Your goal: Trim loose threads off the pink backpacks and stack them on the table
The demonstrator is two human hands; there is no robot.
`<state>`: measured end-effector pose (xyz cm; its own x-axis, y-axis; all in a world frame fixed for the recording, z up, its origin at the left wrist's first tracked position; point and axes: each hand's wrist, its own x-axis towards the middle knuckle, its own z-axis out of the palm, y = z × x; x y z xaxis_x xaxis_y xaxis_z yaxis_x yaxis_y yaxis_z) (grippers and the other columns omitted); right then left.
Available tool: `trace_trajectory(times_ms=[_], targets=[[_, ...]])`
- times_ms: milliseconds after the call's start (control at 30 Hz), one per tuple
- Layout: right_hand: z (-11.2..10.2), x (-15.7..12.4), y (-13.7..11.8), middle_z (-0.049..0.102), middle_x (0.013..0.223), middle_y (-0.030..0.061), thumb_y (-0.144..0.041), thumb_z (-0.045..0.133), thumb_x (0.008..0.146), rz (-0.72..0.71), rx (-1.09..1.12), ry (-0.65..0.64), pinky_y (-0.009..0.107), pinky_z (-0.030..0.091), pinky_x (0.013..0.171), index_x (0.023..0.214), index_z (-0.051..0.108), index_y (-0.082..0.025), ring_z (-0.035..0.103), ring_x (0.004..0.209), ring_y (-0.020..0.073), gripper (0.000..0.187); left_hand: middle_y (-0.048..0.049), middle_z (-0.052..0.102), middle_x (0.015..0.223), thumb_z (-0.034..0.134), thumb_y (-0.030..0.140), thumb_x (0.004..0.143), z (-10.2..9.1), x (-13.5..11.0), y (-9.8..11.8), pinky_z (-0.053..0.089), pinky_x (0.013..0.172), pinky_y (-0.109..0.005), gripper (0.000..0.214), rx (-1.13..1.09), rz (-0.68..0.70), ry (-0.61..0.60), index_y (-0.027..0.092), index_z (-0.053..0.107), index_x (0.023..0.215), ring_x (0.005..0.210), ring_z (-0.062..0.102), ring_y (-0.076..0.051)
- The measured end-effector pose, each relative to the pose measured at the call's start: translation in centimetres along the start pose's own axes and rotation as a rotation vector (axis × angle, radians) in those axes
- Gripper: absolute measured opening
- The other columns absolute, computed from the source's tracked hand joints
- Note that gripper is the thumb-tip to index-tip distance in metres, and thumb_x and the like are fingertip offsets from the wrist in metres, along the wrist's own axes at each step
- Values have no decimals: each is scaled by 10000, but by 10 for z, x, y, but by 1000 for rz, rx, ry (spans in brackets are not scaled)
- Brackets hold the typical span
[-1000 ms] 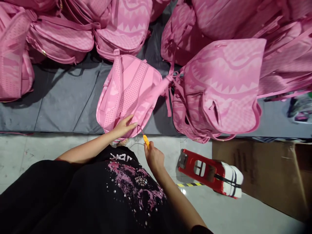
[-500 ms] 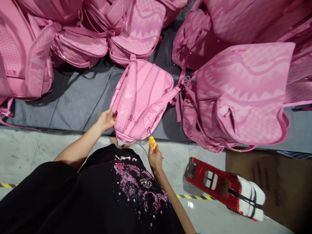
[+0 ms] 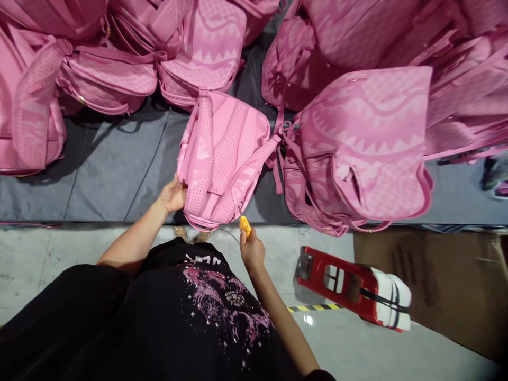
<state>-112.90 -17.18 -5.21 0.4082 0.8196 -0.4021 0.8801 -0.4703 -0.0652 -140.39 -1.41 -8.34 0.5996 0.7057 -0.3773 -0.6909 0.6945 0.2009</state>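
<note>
A small pink backpack (image 3: 232,143) lies on the grey-covered table, its padded back panel and straps facing up. My left hand (image 3: 173,196) grips its lower left edge, with some fingers hidden behind the fabric. My right hand (image 3: 253,251) is closed around a yellow-handled tool (image 3: 245,226). The tool's thin dark tip meets the backpack's lower right side near a strap end; its exact kind is not clear. A thin grey cord curves close to the handle.
A larger pink backpack (image 3: 369,143) with a shark-mouth print stands at right. More pink bags (image 3: 107,79) crowd the back of the grey table (image 3: 115,159). On the floor are a red frame with white rolls (image 3: 345,283) and brown cardboard (image 3: 428,286).
The view has shifted, so the surrounding bags appear farther left. My left hand keeps its hold on the backpack, and the yellow-handled tool stays at its lower right side.
</note>
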Motion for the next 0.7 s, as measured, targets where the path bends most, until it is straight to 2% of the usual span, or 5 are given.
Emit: trace_trajectory(times_ms=[233,467,567,700], targets=[[-9,-16,14,726,862,108,-332,378,1071,40,48,-12,275,263,602,1189,608,-121,646,716,194,334,-220,697,1265,390,734,937,-1,3,0,372,1168,-552,817,-54,-11,-56,77,562,1391,1307,597,-368],[-15,-15,12,733,894,123,-329,344,1065,63,97,-15,277,297,614,1203,607,-125,671,758,219,361,-218,719,1209,342,767,930,11,6,-3,458,1098,-527,859,-30,-20,52,76,549,1397,1230,652,-352],[-16,-16,13,732,898,136,-338,316,1062,74,111,-18,281,307,611,1218,603,-116,675,764,232,395,-215,732,1175,385,787,906,18,9,-5,472,1086,-527,871,15,-20,64,81,562,1384,1203,667,-355],[-18,-43,29,740,908,159,-335,277,1053,107,109,-38,281,347,611,1225,602,-93,690,769,249,440,-222,730,1177,442,783,887,19,15,-5,473,1091,-515,873,42,-12,56,66,577,1368,1193,672,-357]])
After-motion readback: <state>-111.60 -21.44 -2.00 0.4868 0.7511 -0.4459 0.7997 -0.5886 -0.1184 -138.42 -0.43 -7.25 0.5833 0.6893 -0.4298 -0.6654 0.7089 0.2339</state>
